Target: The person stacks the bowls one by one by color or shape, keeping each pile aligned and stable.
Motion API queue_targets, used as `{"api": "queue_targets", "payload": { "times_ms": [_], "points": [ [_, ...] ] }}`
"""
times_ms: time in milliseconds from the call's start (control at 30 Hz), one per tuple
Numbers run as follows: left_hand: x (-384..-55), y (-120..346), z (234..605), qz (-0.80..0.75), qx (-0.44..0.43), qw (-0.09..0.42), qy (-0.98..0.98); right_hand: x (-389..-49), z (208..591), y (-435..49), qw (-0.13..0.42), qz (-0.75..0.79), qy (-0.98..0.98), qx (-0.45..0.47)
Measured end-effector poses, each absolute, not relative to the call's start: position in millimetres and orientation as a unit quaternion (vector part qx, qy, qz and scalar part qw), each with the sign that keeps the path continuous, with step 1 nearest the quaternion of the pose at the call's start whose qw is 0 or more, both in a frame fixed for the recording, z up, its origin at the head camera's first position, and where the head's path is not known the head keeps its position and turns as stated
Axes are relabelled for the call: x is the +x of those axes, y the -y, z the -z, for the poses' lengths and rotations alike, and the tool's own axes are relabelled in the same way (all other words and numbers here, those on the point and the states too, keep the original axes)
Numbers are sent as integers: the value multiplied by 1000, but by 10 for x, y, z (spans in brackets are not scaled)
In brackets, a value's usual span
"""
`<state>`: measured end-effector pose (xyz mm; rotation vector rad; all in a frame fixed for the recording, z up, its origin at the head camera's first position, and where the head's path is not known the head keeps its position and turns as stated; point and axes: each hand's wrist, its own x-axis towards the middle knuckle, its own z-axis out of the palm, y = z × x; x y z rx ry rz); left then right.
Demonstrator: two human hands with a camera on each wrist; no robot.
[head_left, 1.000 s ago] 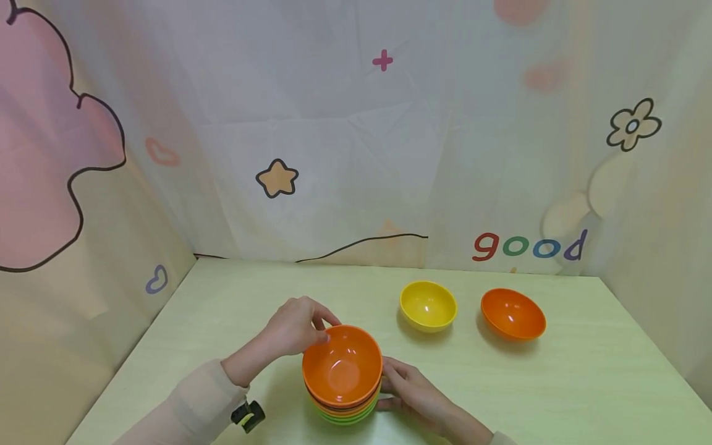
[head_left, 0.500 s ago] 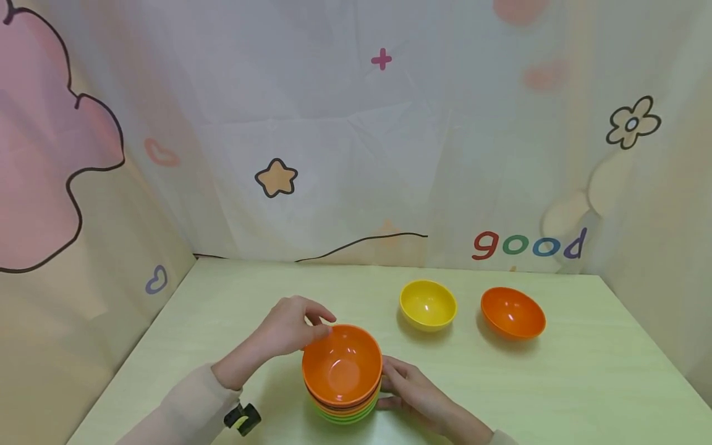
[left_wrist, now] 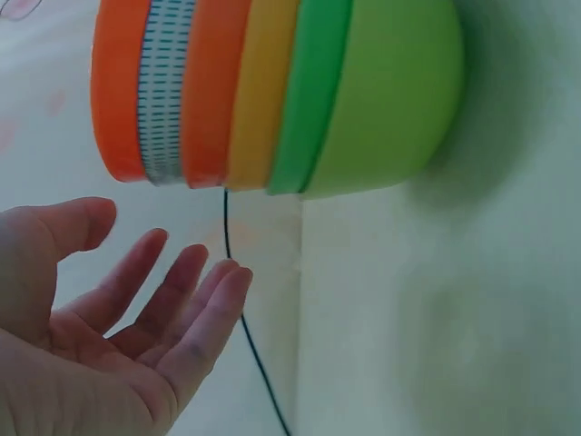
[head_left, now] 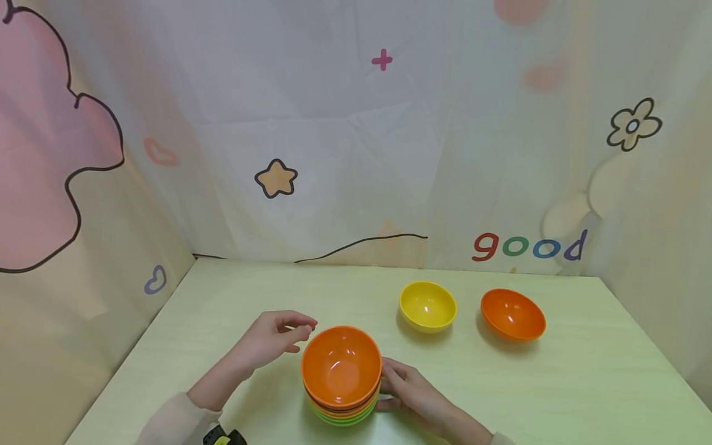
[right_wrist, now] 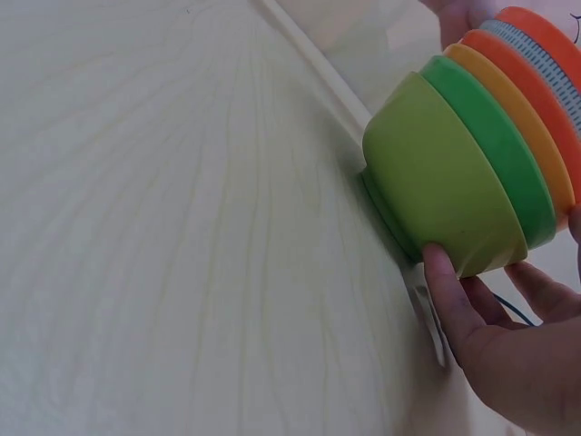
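Lettering (head_left: 534,248): "good", two o'clock from bowl stack (head_left: 342,371)
Left hand (head_left: 269,340): released, ten o'clock
Right hand (head_left: 408,392): unclenched, touching, three o'clock

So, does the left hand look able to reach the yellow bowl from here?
Probably yes: the left hand is empty and apart from the stack of bowls, and the way past the stack's far side to the yellow bowl looks unobstructed.
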<state>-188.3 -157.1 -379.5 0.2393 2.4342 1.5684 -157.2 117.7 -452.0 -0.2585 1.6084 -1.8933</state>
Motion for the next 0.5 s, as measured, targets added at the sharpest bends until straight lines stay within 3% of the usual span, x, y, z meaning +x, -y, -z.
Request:
{"api": "queue_targets", "payload": {
  "times_ms": [500],
  "points": [
    [-1712,1672,4276,-697,62,214,-682,-1564,4516,-1191,315,721,-608,-103]
  ]
}}
